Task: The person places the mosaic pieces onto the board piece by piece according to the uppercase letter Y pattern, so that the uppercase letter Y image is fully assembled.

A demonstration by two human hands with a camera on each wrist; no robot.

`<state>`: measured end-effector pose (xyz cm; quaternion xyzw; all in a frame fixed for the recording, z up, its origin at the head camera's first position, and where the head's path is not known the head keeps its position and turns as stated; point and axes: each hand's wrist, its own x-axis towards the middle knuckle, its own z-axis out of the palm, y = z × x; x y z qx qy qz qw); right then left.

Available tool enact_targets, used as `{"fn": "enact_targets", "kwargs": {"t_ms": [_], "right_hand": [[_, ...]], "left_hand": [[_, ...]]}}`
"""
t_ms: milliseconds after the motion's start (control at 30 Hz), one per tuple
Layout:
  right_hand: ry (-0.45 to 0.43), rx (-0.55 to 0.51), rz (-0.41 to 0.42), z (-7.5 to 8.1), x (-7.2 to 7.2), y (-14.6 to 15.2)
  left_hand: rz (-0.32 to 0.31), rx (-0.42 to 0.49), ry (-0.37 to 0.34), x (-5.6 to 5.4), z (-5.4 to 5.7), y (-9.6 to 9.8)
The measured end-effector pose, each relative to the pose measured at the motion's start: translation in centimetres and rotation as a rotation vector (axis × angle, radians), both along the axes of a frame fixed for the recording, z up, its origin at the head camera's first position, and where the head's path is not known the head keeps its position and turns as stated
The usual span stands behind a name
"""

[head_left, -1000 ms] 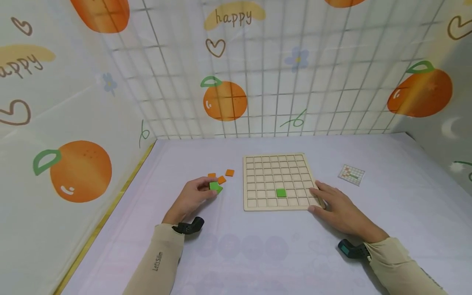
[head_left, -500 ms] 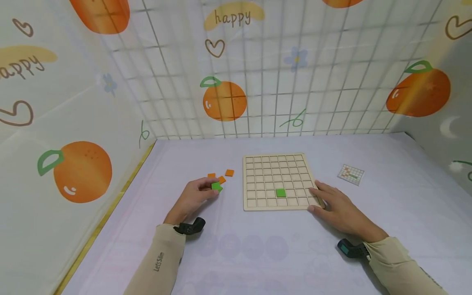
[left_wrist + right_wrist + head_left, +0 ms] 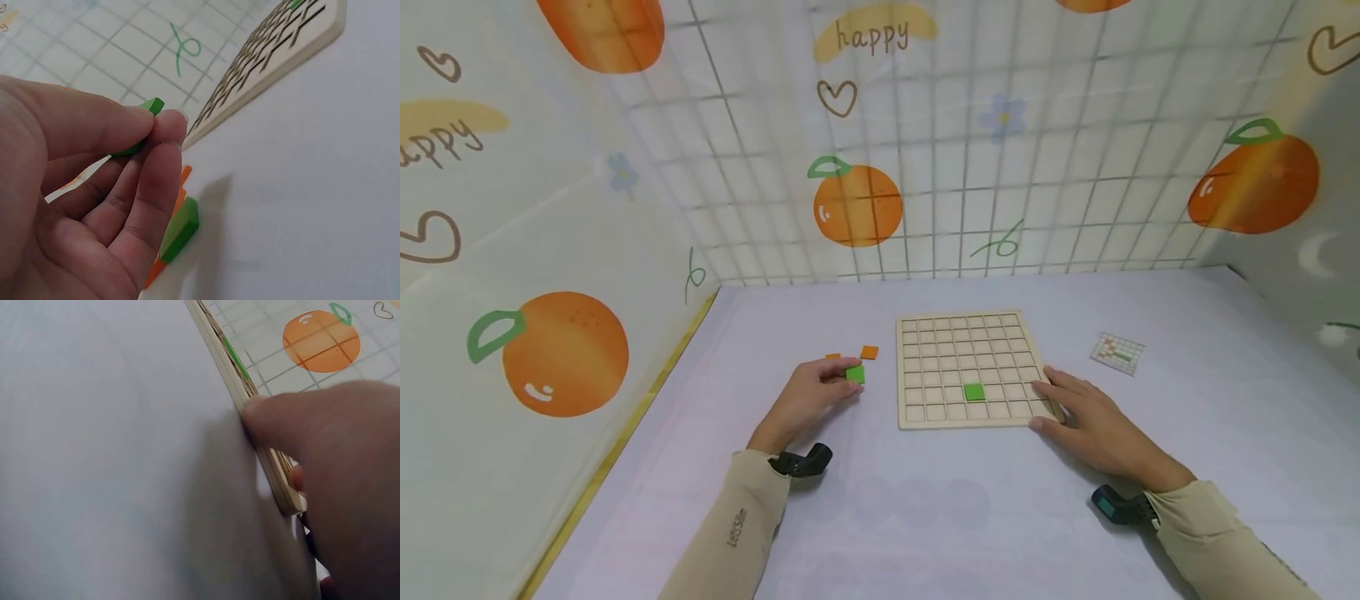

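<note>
Between thumb and fingertips, my left hand (image 3: pixel 808 392) pinches a small green square tile (image 3: pixel 855 375), raised over the table just left of the wooden grid board (image 3: pixel 955 364). Below those fingers, the left wrist view shows another green tile (image 3: pixel 181 231) lying with orange tiles, partly hidden by the hand. On the board, one green tile (image 3: pixel 973 392) sits in a cell near the front. My right hand (image 3: pixel 1093 429) rests at the board's front right corner, fingers extended over its right side and thumb (image 3: pixel 275 419) against the front edge.
Two orange tiles show beyond the left hand, one whole tile (image 3: pixel 869 352) and one partly covered tile (image 3: pixel 832 357). A small card (image 3: pixel 1117 353) printed with a coloured grid lies right of the board. A patterned cloth wall (image 3: pixel 925 167) stands behind the table.
My left hand has moved slightly right, toward the board, carrying the green tile away from the other pieces. An orange tile is now covered by the hand. The right hand stays put.
</note>
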<state>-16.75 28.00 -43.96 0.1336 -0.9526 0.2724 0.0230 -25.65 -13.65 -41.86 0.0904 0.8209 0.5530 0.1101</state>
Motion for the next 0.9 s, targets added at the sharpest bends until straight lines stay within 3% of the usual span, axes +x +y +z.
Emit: {"fn": "enact_targets", "kwargs": {"t_ms": [167, 467, 733, 900], "right_hand": [[-0.007, 0.012, -0.006, -0.1, -0.1, 0.1], [-0.020, 0.000, -0.008, 0.0, 0.0, 0.0], [-0.018, 0.000, -0.009, -0.2, -0.2, -0.1], [-0.039, 0.011, -0.019, -0.2, -0.2, 0.1]], "left_hand": [[-0.044, 0.086, -0.025, -0.5, -0.1, 1.3], [-0.154, 0.141, -0.062, -0.9, -0.6, 3.9], [-0.177, 0.195, -0.124, -1.1, -0.9, 5.2], [-0.168, 0.177, -0.136, -1.0, -0.8, 5.7]]}}
